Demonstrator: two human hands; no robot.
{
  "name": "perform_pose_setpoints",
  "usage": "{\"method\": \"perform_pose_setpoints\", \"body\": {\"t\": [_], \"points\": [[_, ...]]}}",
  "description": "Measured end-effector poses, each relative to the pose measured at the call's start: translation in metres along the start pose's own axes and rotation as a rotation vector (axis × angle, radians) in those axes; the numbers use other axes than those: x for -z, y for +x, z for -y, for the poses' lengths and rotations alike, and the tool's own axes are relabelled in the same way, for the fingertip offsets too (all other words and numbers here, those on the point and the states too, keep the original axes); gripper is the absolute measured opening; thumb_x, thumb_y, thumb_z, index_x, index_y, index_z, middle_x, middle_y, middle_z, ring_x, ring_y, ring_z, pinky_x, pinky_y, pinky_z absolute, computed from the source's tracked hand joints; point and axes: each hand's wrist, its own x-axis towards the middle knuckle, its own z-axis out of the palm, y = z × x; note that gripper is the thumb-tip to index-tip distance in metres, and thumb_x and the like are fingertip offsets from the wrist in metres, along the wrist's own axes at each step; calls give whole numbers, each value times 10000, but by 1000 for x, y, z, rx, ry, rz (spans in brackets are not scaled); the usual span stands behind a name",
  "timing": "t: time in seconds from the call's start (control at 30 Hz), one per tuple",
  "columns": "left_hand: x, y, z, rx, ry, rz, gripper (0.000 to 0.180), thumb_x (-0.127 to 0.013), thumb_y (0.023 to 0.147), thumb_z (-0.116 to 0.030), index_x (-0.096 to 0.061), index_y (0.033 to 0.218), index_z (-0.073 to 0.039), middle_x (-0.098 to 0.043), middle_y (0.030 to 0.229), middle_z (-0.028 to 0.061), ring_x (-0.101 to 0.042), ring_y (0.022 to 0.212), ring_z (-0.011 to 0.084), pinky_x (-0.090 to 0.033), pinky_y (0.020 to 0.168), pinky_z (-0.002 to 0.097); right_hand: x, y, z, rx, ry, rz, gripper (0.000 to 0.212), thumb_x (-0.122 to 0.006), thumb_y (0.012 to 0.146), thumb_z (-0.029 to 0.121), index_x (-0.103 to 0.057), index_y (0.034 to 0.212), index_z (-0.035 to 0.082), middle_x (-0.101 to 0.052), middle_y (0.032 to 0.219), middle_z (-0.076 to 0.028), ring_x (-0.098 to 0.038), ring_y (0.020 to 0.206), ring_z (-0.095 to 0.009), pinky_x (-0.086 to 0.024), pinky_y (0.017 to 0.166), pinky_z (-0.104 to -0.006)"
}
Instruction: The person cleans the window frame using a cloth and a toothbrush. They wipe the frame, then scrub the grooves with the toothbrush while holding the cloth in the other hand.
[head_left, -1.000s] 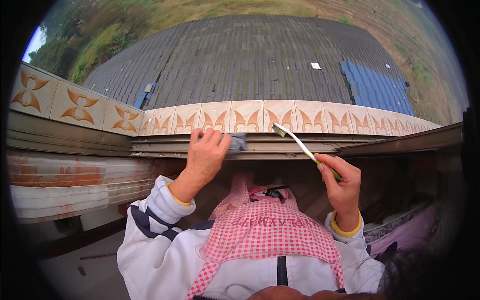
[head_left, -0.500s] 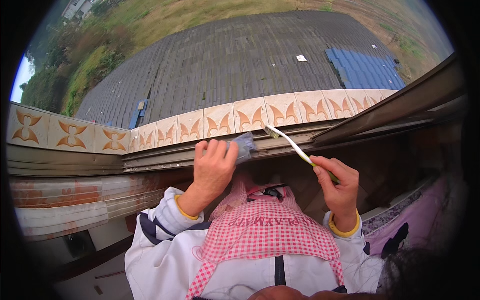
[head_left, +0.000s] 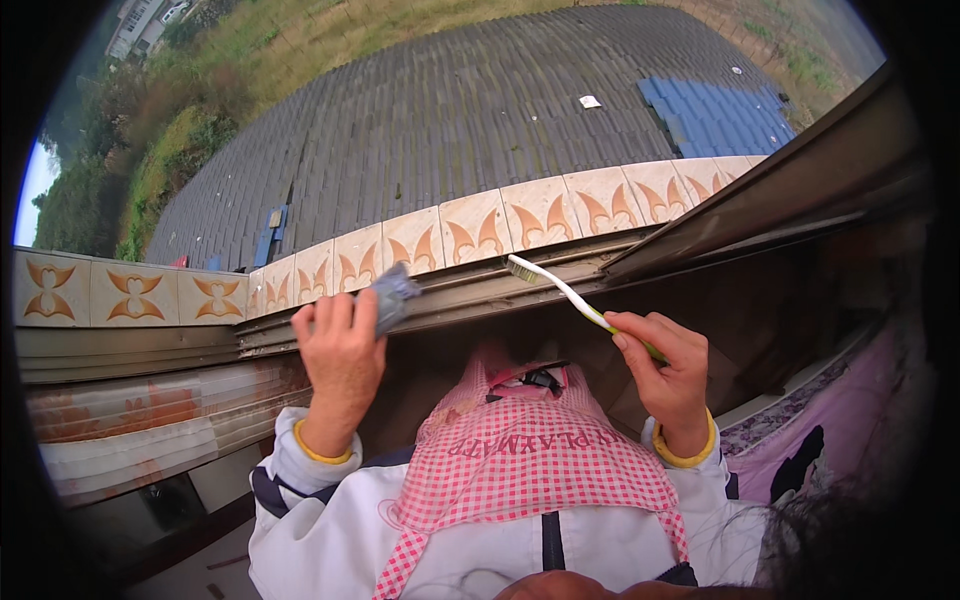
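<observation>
My right hand (head_left: 664, 365) grips the green end of a white toothbrush (head_left: 562, 288). The brush's bristles hang down at the window track (head_left: 450, 296), close to its tiled outer edge; whether they touch it I cannot tell. Closed round a grey-blue cloth (head_left: 393, 302) is my left hand (head_left: 342, 352), over the left part of the track. The cloth is bunched up, and its loose end sticks out past my fingers toward the tiles. Part of it is hidden in my grip.
Orange-patterned tiles (head_left: 475, 226) line the outer ledge. A brown window frame (head_left: 760, 190) slants across the right. Beyond the ledge lies a dark tiled roof (head_left: 430, 120) with a blue patch (head_left: 715, 115). A pleated curtain (head_left: 140, 425) hangs at left, and pink fabric (head_left: 845, 420) at right.
My left hand has moved left along the track with the cloth. The toothbrush has shifted slightly left in my right hand. The whole view has tilted a little.
</observation>
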Motion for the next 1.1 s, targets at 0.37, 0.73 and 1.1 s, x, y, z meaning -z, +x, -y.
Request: {"method": "perform_pose_setpoints", "body": {"t": [0.37,0.73,1.1], "points": [[36,-8,30,103,162,165,312,-739,650,-80,-566,910,-87,-531,871,81,-531,872,274,-379,829,419,22,-17,-12,-62,-282,-3,238,-720,813,-48,-745,1032,42,-549,635,-76,-510,471,-170,-360,440,-292],[-5,71,-135,-339,-362,-162,175,-616,746,-123,-579,907,-63,-493,791,54,-518,777,214,-393,730,352,54,-42,-1,-110,-522,-58,196,-741,809,10,-755,992,78,-518,624,-70,-489,458,-216,-358,442,-338],[12,38,-103,-152,-302,-11,499,-807,572,-127,-600,1022,-70,-529,866,76,-540,843,262,-383,747,398,43,-10,-15,229,-863,178,165,-745,795,80,-733,958,106,-487,673,-60,-541,539,-227,-410,484,-355]]}}
